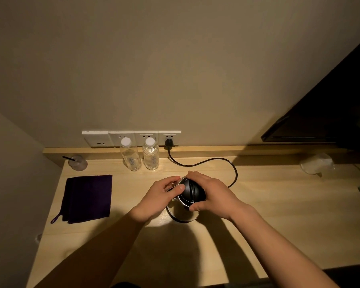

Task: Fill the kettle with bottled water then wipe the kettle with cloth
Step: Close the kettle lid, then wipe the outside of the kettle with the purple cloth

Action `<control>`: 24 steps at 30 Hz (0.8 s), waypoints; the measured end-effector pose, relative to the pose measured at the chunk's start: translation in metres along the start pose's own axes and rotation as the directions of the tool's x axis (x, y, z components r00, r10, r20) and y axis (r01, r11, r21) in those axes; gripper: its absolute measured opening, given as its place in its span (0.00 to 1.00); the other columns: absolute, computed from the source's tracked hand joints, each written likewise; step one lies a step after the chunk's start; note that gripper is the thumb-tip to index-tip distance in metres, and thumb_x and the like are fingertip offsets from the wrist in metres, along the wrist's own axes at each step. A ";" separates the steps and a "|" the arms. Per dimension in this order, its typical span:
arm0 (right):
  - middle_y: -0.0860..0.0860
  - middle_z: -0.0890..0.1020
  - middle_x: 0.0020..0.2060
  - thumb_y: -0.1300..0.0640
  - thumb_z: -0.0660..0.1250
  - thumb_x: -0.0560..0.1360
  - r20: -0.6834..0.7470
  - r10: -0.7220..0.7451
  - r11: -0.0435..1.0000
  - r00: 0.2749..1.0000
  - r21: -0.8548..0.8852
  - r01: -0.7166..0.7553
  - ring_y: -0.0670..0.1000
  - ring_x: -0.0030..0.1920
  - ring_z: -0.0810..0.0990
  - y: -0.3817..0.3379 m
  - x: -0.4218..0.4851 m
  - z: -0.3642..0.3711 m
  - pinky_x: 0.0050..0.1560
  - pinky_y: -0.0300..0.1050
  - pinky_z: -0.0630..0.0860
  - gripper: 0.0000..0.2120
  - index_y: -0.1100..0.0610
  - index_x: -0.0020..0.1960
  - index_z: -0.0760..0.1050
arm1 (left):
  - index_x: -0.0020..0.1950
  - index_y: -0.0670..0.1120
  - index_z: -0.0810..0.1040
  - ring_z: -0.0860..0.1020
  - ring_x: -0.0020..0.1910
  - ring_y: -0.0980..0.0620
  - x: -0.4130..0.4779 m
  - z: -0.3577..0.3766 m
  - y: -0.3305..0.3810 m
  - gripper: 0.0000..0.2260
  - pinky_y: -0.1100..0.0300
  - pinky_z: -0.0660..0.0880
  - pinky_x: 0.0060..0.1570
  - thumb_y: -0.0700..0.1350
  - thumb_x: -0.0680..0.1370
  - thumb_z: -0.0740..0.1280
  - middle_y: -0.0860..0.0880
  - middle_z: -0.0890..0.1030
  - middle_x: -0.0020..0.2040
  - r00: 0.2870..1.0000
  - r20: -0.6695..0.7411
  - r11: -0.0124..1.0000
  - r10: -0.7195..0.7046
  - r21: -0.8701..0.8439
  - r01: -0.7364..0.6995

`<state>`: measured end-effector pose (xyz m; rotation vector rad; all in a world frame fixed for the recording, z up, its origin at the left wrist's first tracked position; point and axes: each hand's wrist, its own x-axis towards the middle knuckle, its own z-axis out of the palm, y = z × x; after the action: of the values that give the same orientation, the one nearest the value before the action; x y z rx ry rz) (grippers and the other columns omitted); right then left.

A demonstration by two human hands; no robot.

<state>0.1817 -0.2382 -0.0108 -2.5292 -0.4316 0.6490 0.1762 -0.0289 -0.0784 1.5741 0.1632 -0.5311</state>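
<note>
Nearest, both hands on kettle (pixel 190 193) at desk (pixel 258 204) centre: left hand (pixel 164 196) curled round its left side, thumb on lid; right hand (pixel 211 193) clamped over top and right side (likely bracing body to free lid). Left of them, folded cloth (pixel 87 198) waiting for wiping. Farther back, two capped bottles (pixel 140 154) against wall, near sockets (pixel 131 138), cord (pixel 206 163) plugged in.
</note>
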 end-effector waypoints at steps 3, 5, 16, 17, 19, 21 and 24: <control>0.44 0.66 0.81 0.46 0.83 0.67 0.011 0.001 1.000 1.000 -0.002 -0.001 0.53 0.79 0.68 -0.002 0.000 -0.001 0.77 0.57 0.68 0.48 0.43 0.81 0.63 | 0.73 0.42 0.77 0.80 0.62 0.58 -0.001 -0.001 -0.001 0.22 0.69 0.78 0.60 0.43 0.80 0.73 0.47 0.83 0.65 1.000 0.010 1.000 0.000 -0.015 0.000; 0.43 0.67 0.80 0.45 0.83 0.67 0.010 -0.006 1.000 1.000 -0.023 0.006 0.53 0.78 0.69 -0.003 -0.001 -0.001 0.76 0.56 0.69 0.48 0.44 0.81 0.62 | 0.74 0.44 0.76 0.79 0.67 0.54 -0.002 -0.003 0.000 0.23 0.70 0.77 0.56 0.45 0.79 0.73 0.47 0.81 0.68 0.999 0.034 1.000 -0.011 -0.025 0.012; 0.43 0.73 0.74 0.31 0.65 0.75 -0.079 -0.140 0.988 0.987 0.060 0.145 0.45 0.71 0.71 -0.109 0.044 0.044 0.71 0.46 0.69 0.35 0.42 0.78 0.65 | 0.66 0.45 0.80 0.81 0.55 0.54 -0.053 -0.132 -0.027 0.19 0.62 0.75 0.49 0.54 0.79 0.72 0.49 0.83 0.56 0.794 -0.592 0.990 -0.138 -0.089 0.106; 0.44 0.74 0.71 0.33 0.65 0.76 -0.073 -0.118 0.985 0.990 0.116 0.126 0.46 0.69 0.73 -0.124 0.056 0.056 0.68 0.46 0.72 0.33 0.44 0.77 0.67 | 0.65 0.43 0.81 0.81 0.55 0.50 -0.057 -0.153 -0.035 0.19 0.59 0.75 0.50 0.54 0.80 0.72 0.47 0.84 0.56 0.732 -0.662 0.986 -0.162 -0.077 0.148; 0.46 0.77 0.65 0.38 0.67 0.77 -0.052 -0.030 0.974 0.998 0.224 0.040 0.47 0.62 0.77 -0.150 0.083 0.085 0.61 0.46 0.76 0.29 0.49 0.74 0.71 | 0.63 0.40 0.81 0.81 0.57 0.43 -0.063 -0.190 -0.052 0.19 0.52 0.76 0.54 0.53 0.79 0.73 0.44 0.83 0.56 0.622 -0.754 0.969 -0.211 -0.080 0.233; 0.50 0.80 0.56 0.45 0.69 0.79 0.004 0.111 0.922 0.994 0.374 -0.104 0.50 0.54 0.79 -0.168 0.112 0.115 0.53 0.48 0.76 0.21 0.54 0.68 0.74 | 0.63 0.39 0.79 0.80 0.60 0.38 -0.062 -0.221 -0.065 0.20 0.49 0.76 0.58 0.52 0.79 0.74 0.41 0.82 0.57 0.562 -0.786 0.946 -0.259 -0.090 0.311; 0.53 0.78 0.44 0.52 0.70 0.79 0.134 0.314 0.770 0.940 0.542 -0.335 0.54 0.45 0.76 -0.181 0.155 0.156 0.47 0.50 0.72 0.11 0.59 0.51 0.74 | 0.61 0.33 0.77 0.80 0.58 0.34 -0.052 -0.252 -0.084 0.24 0.47 0.78 0.56 0.51 0.77 0.76 0.36 0.81 0.56 0.563 -0.786 0.897 -0.256 0.023 0.441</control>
<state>0.1986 0.0345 -0.0910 -2.0292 0.1878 0.8099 0.1542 0.2348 -0.1357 1.9202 1.1472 -0.1302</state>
